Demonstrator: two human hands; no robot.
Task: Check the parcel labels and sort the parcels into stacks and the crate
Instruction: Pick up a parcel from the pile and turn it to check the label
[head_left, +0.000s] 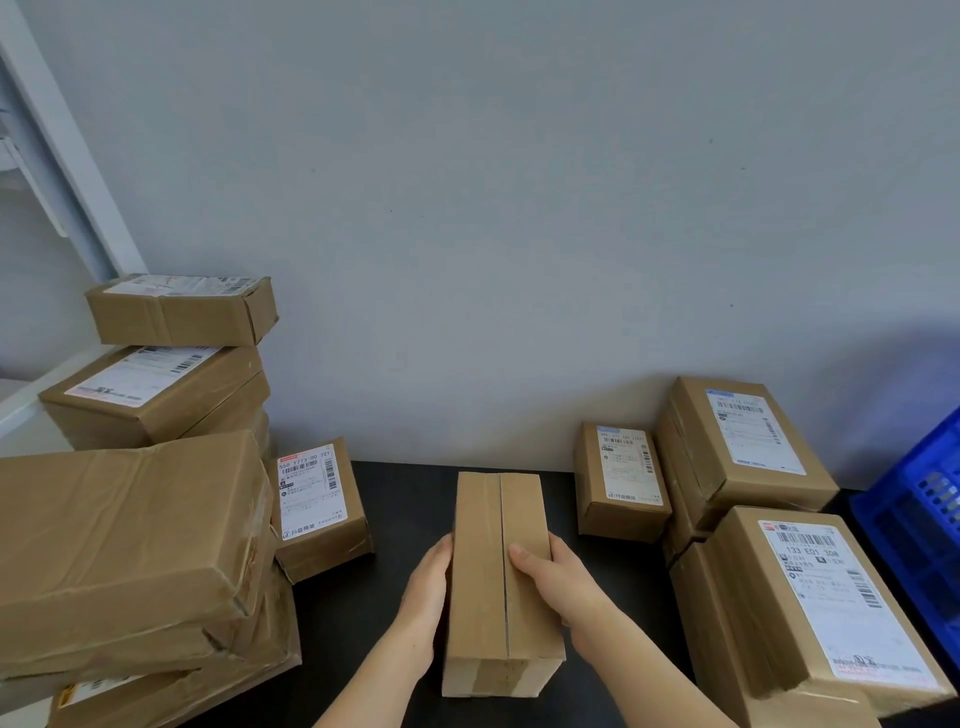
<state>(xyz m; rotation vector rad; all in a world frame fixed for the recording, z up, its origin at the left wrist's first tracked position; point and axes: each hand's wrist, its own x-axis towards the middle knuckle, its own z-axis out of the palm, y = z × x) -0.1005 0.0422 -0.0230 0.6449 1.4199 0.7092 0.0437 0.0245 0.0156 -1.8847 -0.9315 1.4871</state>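
A long brown cardboard parcel (496, 582) lies in the middle of the black table (405, 488), its taped seam facing up and no label showing. My left hand (428, 597) lies against its left side, fingers hidden behind the box. My right hand (553, 574) grips its right edge with the thumb on top. A stack of parcels (156, 395) rises at the left, with a large unlabelled parcel (130, 540) in front. Labelled parcels (737, 441) are stacked at the right. The blue crate (919, 525) stands at the far right edge.
A small labelled box (317, 504) leans beside the left stack. Another small labelled box (621, 480) sits by the wall, left of the right stacks. A large labelled parcel (826, 603) lies at the near right. A grey wall closes the table's back.
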